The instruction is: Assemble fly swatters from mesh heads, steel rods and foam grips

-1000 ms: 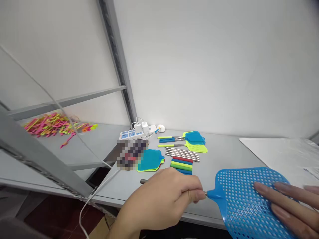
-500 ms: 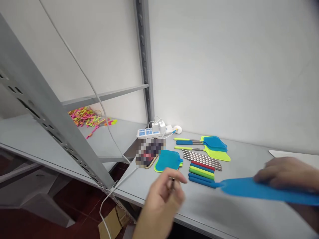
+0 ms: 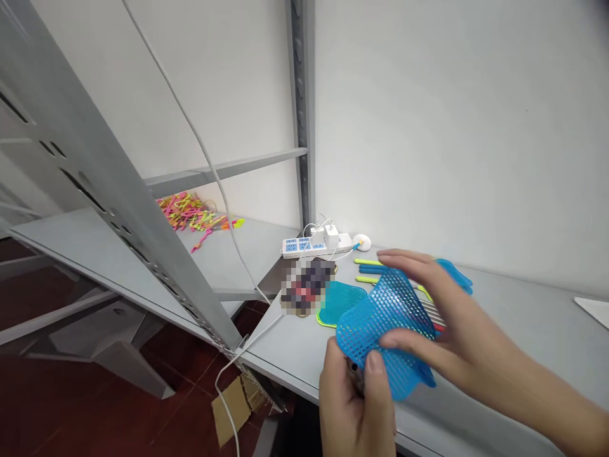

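My left hand [image 3: 359,400] is closed around a metal tube [image 3: 354,367], whose hollow end shows between thumb and forefinger. My right hand [image 3: 442,317] bends a blue mesh fly swatter head [image 3: 380,311] between its thumb and fingers. The swatter head curves just above my left hand, near the tube end; whether the two touch I cannot tell. Behind it lies a teal swatter head [image 3: 340,301] on a yellow-green one. Swatters with yellow-green handles [image 3: 366,261] and blue handles [image 3: 370,269] lie further back, partly hidden by my right hand, as are the metal rods [image 3: 432,312].
A phone-like blurred item [image 3: 308,287] lies by a white power strip [image 3: 304,247] with plugged chargers. A grey shelf post [image 3: 118,190] and hanging white cable [image 3: 204,152] stand at left. Colourful plastic pieces [image 3: 195,212] are heaped on the left shelf.
My right hand has brought the blue swatter head leftward from the right side to my left hand and now bends it. The view has turned slightly left.
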The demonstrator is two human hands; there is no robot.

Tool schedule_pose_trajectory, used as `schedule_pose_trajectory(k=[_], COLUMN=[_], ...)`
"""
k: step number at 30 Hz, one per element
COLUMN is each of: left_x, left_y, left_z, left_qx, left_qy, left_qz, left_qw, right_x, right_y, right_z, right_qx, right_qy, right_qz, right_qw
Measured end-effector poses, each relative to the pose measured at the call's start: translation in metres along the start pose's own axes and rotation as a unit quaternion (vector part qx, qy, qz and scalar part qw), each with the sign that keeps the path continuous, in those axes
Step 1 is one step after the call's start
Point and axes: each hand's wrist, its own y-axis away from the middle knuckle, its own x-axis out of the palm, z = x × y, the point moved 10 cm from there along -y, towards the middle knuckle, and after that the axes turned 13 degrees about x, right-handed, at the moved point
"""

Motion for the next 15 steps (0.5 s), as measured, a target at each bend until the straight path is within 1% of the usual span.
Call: schedule_pose_trajectory(k=[1, 3, 6, 7, 9, 12, 13, 14, 15], left_x=[-0.004, -0.008, -0.008, -0.007, -0.004, 0.005, 0.005, 0.003, -0.003], left_y=[-0.002, -0.006, -0.007, -0.006, -0.002, 0.002, 0.001, -0.002, -0.008], left_z=[0.003, 0.009, 0.029, 0.036, 0.048, 0.062, 0.063, 0.062, 0.057], left_qx=[0.004, 0.012, -0.044, -0.066, -0.109, -0.178, -0.191, -0.188, -0.168], left_qy=[0.004, 0.016, 0.087, 0.107, 0.136, 0.172, 0.183, 0.193, 0.202], left_qz=[-0.028, -0.067, -0.097, -0.101, -0.096, -0.056, -0.05, -0.056, -0.071], left_qw=[1.0, 0.998, 0.991, 0.987, 0.98, 0.967, 0.963, 0.961, 0.962], right_x=[0.009, 0.028, 0.045, 0.048, 0.054, 0.062, 0.063, 0.066, 0.07], right_y=[-0.001, -0.002, -0.003, -0.004, -0.006, -0.012, -0.015, -0.019, -0.023], right_z=[-0.003, -0.004, -0.008, -0.013, -0.025, -0.042, -0.046, -0.05, -0.052], right_qx=[0.023, 0.04, 0.052, 0.059, 0.073, 0.077, 0.076, 0.072, 0.067], right_qy=[-0.001, 0.016, 0.06, 0.073, 0.089, 0.093, 0.091, 0.09, 0.089], right_qz=[-0.003, 0.003, 0.012, 0.025, 0.071, 0.153, 0.172, 0.186, 0.199], right_qw=[1.0, 0.999, 0.997, 0.995, 0.991, 0.981, 0.978, 0.976, 0.974])
